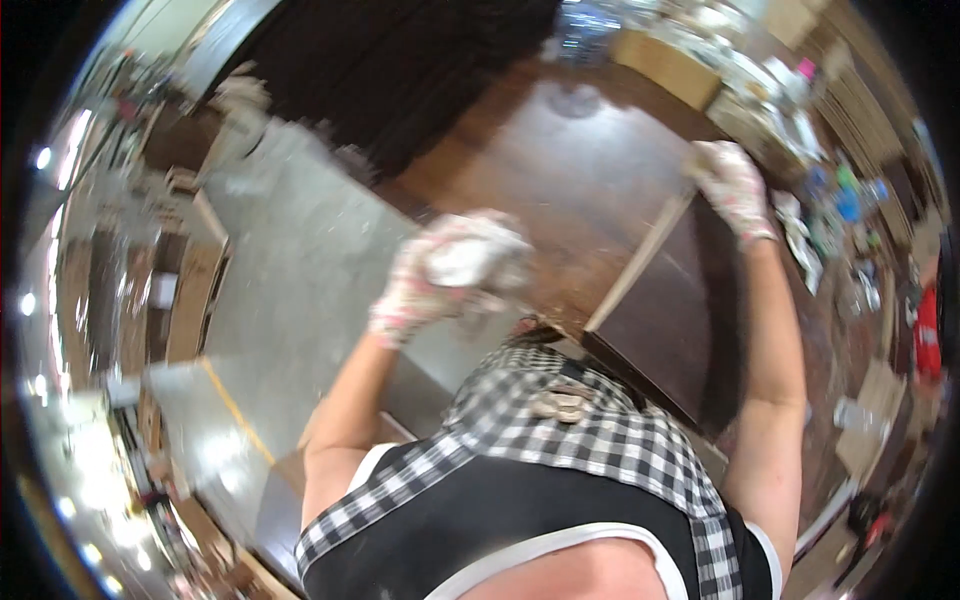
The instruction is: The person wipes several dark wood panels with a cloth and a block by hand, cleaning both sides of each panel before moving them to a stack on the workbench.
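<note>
My left hand (410,288), just toward ten o'clock from the centre, closes around a crumpled white wad (462,260), while my right hand (738,192) reaches out at two o'clock to the far corner of a dark panel (680,305). Motion blurs those gloved fingers; whether they grip the corner or merely rest on it, I cannot tell. The panel lies at three o'clock, its pale edge (640,262) slanting beside the glossy brown tabletop (575,150) at one o'clock.

The likeliest trouble, in my judgement, is a slip: if my right hand's hold is only light, a push on the panel could send it sliding or knock its corner against the brown finish. Grit caught in the wad could scratch a glossy face, and the panel's near side runs close enough to my checkered apron (610,425) to snag the cloth.

A cardboard box (668,68) and piled plastic crowd the far side at one o'clock, and a dark stack (380,70) borders eleven o'clock, leaving little reach beyond either. More elbow room lies toward nine o'clock, above the grey floor (280,250) past the tabletop's left edge.
</note>
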Demonstrator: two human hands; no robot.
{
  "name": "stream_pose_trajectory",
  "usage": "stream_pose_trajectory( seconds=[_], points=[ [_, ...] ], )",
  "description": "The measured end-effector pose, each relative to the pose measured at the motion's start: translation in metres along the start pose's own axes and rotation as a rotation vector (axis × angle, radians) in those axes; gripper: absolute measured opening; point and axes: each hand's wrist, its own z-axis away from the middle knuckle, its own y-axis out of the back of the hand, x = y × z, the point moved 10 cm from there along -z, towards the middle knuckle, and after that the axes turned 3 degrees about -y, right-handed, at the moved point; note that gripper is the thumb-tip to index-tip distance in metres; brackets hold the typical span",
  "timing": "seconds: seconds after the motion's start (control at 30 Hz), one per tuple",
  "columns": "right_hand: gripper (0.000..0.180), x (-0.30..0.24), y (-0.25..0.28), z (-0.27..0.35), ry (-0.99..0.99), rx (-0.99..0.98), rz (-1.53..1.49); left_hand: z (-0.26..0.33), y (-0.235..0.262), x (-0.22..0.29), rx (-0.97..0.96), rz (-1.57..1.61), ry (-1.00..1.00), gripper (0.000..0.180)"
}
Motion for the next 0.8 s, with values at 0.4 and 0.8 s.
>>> stream_pose_trajectory(
  seconds=[0.4,0.8],
  points=[
    [0.041,0.099,-0.004,0.081,-0.288,-0.227,-0.612,0.009,-0.144,-0.004,-0.320,-0.240,0.049,0.062],
    [0.044,0.247,0.082,0.289,-0.790,0.046,-0.446,-0.026,-0.209,-0.026,-0.249,-0.088,0.119,0.043]
  ],
)
